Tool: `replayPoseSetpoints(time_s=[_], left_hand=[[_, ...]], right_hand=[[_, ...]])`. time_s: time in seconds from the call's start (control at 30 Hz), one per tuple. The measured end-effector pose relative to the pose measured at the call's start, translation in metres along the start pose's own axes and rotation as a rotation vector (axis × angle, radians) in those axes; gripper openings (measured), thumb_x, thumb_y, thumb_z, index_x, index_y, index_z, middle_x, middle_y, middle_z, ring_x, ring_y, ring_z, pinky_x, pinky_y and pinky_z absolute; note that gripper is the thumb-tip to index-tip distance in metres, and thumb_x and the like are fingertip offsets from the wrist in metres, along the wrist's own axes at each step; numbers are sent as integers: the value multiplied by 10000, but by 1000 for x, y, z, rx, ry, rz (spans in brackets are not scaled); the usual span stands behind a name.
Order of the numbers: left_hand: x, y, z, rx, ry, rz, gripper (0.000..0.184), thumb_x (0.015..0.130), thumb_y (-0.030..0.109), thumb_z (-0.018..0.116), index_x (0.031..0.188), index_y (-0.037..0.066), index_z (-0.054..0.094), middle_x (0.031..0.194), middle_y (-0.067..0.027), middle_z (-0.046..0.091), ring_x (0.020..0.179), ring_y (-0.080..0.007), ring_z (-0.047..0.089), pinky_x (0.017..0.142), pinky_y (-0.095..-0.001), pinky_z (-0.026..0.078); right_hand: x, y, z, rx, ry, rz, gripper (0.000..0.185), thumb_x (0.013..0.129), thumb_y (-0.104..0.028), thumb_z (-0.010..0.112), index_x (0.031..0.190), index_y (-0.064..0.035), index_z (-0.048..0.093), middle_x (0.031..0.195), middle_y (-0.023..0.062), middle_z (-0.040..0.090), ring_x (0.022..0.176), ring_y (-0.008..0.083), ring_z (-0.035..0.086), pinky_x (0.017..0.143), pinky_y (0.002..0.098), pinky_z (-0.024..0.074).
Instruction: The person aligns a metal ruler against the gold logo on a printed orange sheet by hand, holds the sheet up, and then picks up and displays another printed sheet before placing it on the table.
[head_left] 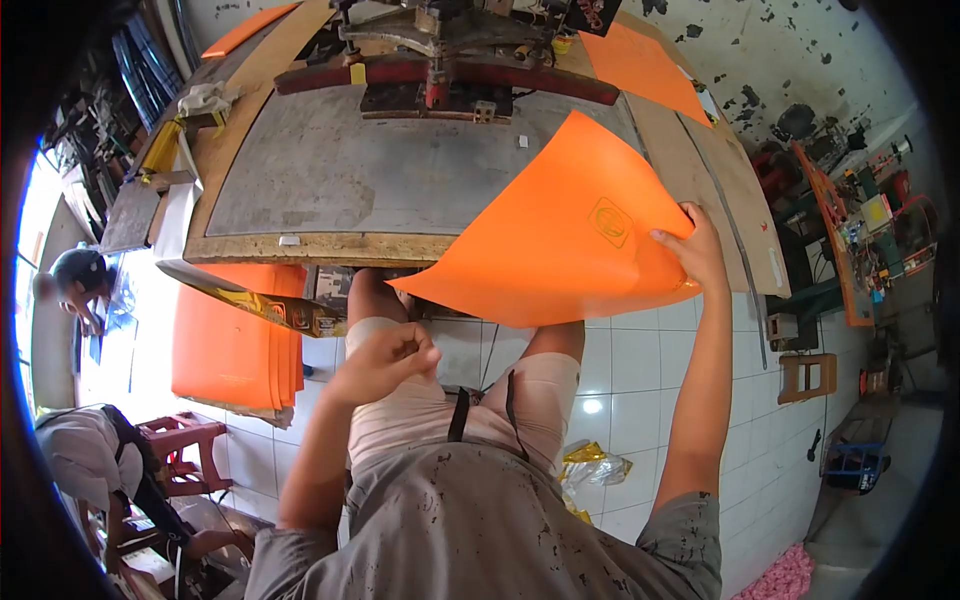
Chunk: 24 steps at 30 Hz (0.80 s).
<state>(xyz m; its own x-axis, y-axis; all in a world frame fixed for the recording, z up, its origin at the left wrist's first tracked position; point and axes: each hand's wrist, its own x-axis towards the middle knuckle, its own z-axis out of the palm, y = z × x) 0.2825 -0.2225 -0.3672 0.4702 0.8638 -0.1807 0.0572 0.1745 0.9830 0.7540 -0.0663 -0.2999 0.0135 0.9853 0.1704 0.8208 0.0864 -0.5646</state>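
Note:
My right hand (692, 250) grips the right edge of a large orange sheet (545, 225), thumb on top and fingers at the edge. The sheet is bent and tilted, its far corner over the grey press bed (330, 170) and its near edge hanging over my lap. A small dark-outlined emblem (611, 222) is printed on it. Over my thigh, my left hand (385, 362) is closed with curled fingers, apart from the sheet; I see nothing in it. Left of it a strip of gold foil (265, 305) hangs below the table's front edge.
A press with a red crossbar (530, 78) stands over the bed. More orange sheets lie at the back right (645, 70), and an orange stack (235, 335) sits at lower left. Crumpled foil (595, 468) is on the tiles. Two other people are at left.

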Motion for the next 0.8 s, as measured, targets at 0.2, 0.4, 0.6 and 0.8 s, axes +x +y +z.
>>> replayPoseSetpoints(time_s=[0.2, 0.4, 0.6, 0.8], left_hand=[[85, -159, 10, -221, 528, 66, 458, 951, 224, 695, 1301, -30, 543, 1201, -78, 634, 1121, -131, 559, 915, -311, 468], [63, -159, -14, -118, 336, -9, 403, 940, 197, 705, 1260, -11, 573, 1130, -28, 652, 1020, -82, 575, 869, -260, 462], [-39, -62, -60, -188, 730, 355, 258, 941, 126, 666, 1171, 32, 595, 1042, -22, 661, 934, -118, 621, 854, -300, 496], [-103, 77, -161, 126, 1034, 482, 406, 985, 240, 619, 1267, -45, 550, 1154, -93, 651, 1005, -147, 628, 870, -279, 502]], right_hand=[[-11, -10, -3, 161, 73, -42, 380, 812, -160, 798, 1084, 12, 596, 979, 103, 676, 888, 204, 648, 828, 321, 503], [-39, -6, -17, 376, 236, -115, 317, 874, -168, 750, 1079, 21, 598, 987, 78, 658, 918, 156, 615, 833, 299, 489], [-88, -32, -21, 687, 109, -102, 296, 905, -147, 708, 1139, 12, 618, 1048, 38, 659, 935, 111, 601, 835, 264, 478], [-114, -129, 69, 1052, 36, -115, 306, 908, -143, 727, 1157, 4, 630, 1055, 26, 672, 943, 92, 604, 829, 259, 484]])
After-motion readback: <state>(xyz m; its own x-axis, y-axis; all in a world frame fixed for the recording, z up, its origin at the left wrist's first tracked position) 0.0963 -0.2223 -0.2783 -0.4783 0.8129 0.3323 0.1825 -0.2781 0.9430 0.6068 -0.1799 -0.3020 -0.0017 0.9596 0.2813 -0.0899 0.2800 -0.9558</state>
